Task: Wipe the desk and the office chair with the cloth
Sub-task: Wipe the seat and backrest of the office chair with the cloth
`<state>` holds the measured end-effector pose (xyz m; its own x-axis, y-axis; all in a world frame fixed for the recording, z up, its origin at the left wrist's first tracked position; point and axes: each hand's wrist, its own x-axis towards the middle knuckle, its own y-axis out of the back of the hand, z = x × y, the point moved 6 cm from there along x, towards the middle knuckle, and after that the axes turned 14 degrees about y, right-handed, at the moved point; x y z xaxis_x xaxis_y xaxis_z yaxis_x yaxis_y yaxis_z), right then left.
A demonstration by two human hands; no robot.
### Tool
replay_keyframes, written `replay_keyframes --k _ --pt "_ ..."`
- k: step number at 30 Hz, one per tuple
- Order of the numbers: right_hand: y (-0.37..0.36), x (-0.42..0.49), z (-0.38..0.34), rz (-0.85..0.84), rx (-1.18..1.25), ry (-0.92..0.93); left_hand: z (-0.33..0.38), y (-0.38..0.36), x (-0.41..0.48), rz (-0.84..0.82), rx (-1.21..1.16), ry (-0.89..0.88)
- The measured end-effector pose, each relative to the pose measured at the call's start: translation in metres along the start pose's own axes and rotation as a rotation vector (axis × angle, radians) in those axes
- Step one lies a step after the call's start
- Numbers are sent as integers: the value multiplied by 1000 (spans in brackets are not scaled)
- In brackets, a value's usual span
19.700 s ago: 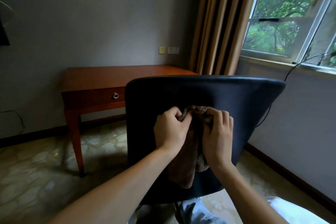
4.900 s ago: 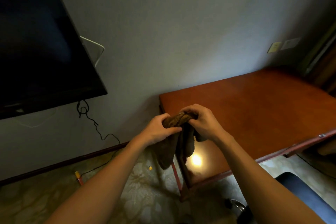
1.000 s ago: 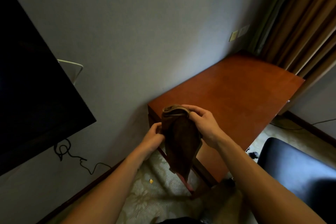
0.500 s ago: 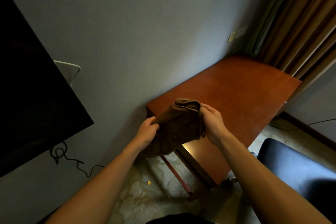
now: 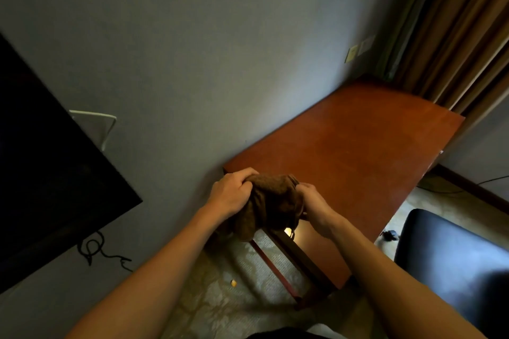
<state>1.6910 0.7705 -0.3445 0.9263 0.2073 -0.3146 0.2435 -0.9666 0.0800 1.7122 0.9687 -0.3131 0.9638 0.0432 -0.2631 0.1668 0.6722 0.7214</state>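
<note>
A brown cloth (image 5: 268, 205) is bunched between both hands over the near left corner of the reddish wooden desk (image 5: 355, 151). My left hand (image 5: 230, 192) grips its upper left part with curled fingers. My right hand (image 5: 312, 201) grips its right side. The lower part of the cloth hangs down over the desk's end. The black office chair (image 5: 451, 256) shows only its dark padded part at the lower right, beside the desk's front edge.
A large dark screen (image 5: 46, 173) hangs on the grey wall at the left, with a black cable (image 5: 95, 249) coiled below it. Brown curtains (image 5: 462, 25) hang behind the desk's far end. Patterned floor lies under the desk, with a small yellow scrap (image 5: 233, 282) on it.
The cloth went from hanging flat between my hands to bunched up. My left hand rose onto its top edge and both hands drew together over the desk corner.
</note>
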Motion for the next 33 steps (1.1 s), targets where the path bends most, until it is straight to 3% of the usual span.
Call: replay_keyframes --k 4,9,11,15,19,27,33 --pt "6 21 2 -79 -42 58 21 -6 16 -33 95 -42" --pt "21 52 -9 -204 -538 326 44 -25 36 -126 150 -83" --pt "23 64 -8 -254 -615 329 47 -32 46 -131 188 -110" --pt "41 83 -2 -247 -570 298 54 -37 80 -187 254 -107" --pt "60 98 5 -205 -510 321 49 -37 114 -140 378 -89" --pt "57 125 11 -170 -491 285 -8 -44 161 -167 462 -19" --pt "39 153 32 -102 -443 161 -38 -50 215 -349 378 -60"
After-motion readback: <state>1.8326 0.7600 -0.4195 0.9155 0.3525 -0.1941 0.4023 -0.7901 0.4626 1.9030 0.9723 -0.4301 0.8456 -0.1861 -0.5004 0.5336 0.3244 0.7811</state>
